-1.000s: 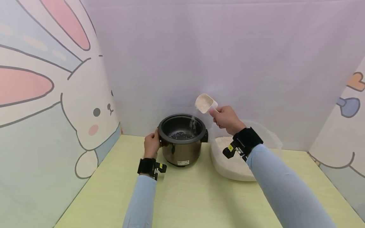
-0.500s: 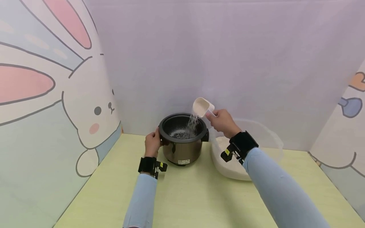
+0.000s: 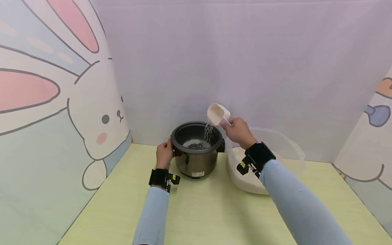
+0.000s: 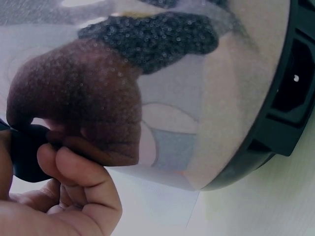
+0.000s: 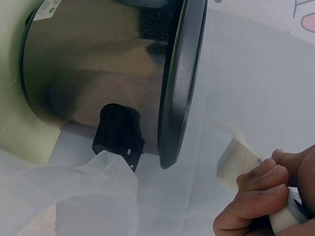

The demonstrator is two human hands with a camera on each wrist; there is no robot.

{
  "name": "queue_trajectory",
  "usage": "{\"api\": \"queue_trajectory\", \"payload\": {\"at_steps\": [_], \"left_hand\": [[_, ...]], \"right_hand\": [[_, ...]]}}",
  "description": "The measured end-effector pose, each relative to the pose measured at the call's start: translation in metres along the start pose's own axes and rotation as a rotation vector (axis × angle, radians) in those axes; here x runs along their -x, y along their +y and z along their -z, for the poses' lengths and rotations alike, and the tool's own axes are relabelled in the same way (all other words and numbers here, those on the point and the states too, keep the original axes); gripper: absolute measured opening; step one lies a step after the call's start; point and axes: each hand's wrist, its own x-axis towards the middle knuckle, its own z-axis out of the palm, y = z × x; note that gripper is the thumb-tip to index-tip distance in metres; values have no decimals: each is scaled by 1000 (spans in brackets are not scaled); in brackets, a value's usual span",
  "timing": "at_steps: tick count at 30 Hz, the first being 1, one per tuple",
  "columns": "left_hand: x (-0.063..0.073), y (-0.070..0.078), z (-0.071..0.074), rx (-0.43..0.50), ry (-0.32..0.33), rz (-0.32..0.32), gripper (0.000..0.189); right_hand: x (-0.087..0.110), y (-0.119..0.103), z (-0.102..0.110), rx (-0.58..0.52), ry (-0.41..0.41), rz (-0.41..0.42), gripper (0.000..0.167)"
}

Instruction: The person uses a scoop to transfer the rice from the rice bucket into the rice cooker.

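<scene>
A dark metallic rice cooker [image 3: 196,163] stands lidless at the back of the table, with white rice grains [image 3: 187,144] spread over the bottom of its black pot. My left hand [image 3: 163,154] grips its left side handle [image 4: 28,152], fingers curled round it in the left wrist view. Above the pot's right rim, my right hand [image 3: 239,132] holds a white measuring scoop [image 3: 215,114] by its handle. The scoop is tipped left, and a thin stream of rice [image 3: 209,132] falls from it into the pot. Some rice still lies inside the scoop.
To the cooker's right, a translucent plastic bin [image 3: 245,183] of rice sits partly behind my right forearm. Its wall is close to the cooker's right handle [image 5: 118,130]. A pale curtain [image 3: 171,68] hangs behind, and a rabbit-printed panel [image 3: 88,136] borders the left.
My right hand has lowered slightly and moved left, tipping the scoop further. The scoop holds less rice, and more white covers the pot's bottom. My left hand stays on the handle.
</scene>
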Motion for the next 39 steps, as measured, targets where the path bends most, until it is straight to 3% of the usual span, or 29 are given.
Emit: {"api": "queue_trajectory", "payload": {"at_steps": [12,19,32,39], "left_hand": [[-2,-1,1,0,-2,8,46],[-3,-2,2,1,7,4,46],[-5,-3,2,-2,0,3,46],[-3,-1,1,3,0,11,45]], "right_hand": [[-2,4,-4,21,56,60,34],[-3,10,-7,108,64,142,31],[-3,13,-11,234,66,185,29],[-3,15,-12,278,66,247,27]]}}
